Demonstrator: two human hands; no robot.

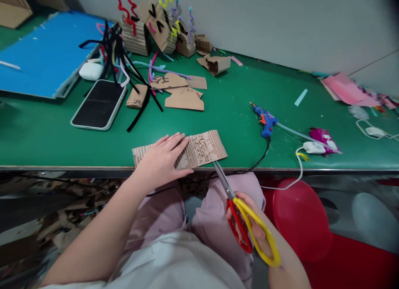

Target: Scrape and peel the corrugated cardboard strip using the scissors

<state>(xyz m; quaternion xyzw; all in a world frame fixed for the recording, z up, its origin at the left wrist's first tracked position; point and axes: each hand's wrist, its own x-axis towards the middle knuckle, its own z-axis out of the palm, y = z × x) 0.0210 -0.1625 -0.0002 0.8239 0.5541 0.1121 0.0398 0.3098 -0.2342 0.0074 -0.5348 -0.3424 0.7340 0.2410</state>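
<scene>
My left hand [162, 160] lies flat, fingers stretched out, on a strip of corrugated cardboard [204, 149] at the near edge of the green table [237, 102]. My right hand [254, 226] is below the table edge, its fingers through the handles of red and yellow scissors [241, 216]. The scissor blades point up to the cardboard's lower right edge and touch it or nearly so.
A blue glue gun [264, 119] lies to the right with its cable. A phone [99, 104], black pipe cleaners [120, 56], cardboard cut-outs [183, 98] and cardboard figures [158, 27] fill the left back. A blue board [43, 52] and pink paper [346, 89] lie at the sides. A red stool [299, 218] stands below.
</scene>
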